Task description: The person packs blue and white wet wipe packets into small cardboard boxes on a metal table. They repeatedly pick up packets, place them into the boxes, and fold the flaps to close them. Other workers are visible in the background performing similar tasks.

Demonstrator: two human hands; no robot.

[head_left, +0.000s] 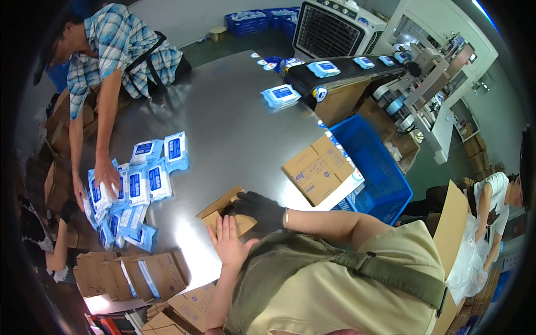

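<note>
A small brown cardboard box with its flaps up lies on the metal table right in front of me. My left hand is bare and rests on the near side of this box, fingers stretched out. On my right hand is a black glove; its fingers hold the box's right side, their tips partly hidden in the dark. To the left lies a pile of blue-and-white wet wipe packs, where a co-worker's two hands press on the packs.
A blue crate stands right of the table beside closed cardboard boxes. Wipe packs ride a conveyor belt at the far right; one pack lies at its end. Upright boxes line the near left. Other people work at both sides.
</note>
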